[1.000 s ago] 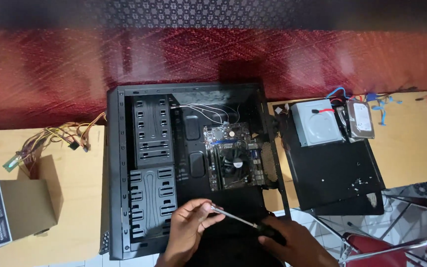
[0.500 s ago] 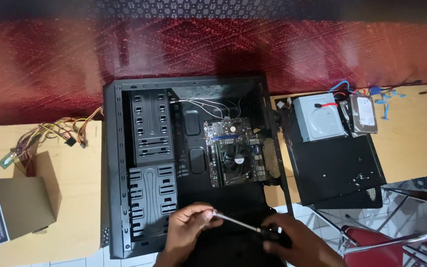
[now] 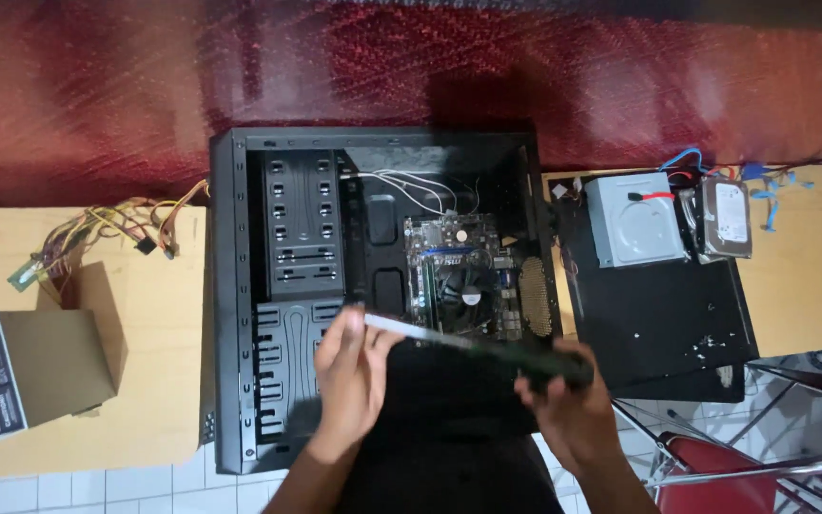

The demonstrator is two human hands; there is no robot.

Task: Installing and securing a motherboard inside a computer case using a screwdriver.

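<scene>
Spanning the gap between both hands, a long screwdriver (image 3: 459,341) lies almost level over the open side of a black computer case (image 3: 230,286), its long axis running from upper left to lower right across the view. The left hand (image 3: 349,366) pinches the pale metal shaft near its tip, fingers curled round it and pointing up toward the drive bays (image 3: 302,224). The right hand (image 3: 563,400) is closed round the dark handle at the lower-right end, knuckles turned away from the camera. Both forearms rise from the bottom edge, and the tool sits just above them, nearer the case's lower rim than its far wall. Just beyond the shaft, the motherboard (image 3: 463,276) with its round cooler fan (image 3: 470,293) lies flat in the case; the right hand is the nearer of the two to it. Whether the tip touches anything inside the case cannot be told. Outside, a bundle of coloured cables (image 3: 111,228) lies to the left, and an optical drive (image 3: 635,219) and a hard drive (image 3: 725,214) rest to the right on a black side panel (image 3: 668,324).
</scene>
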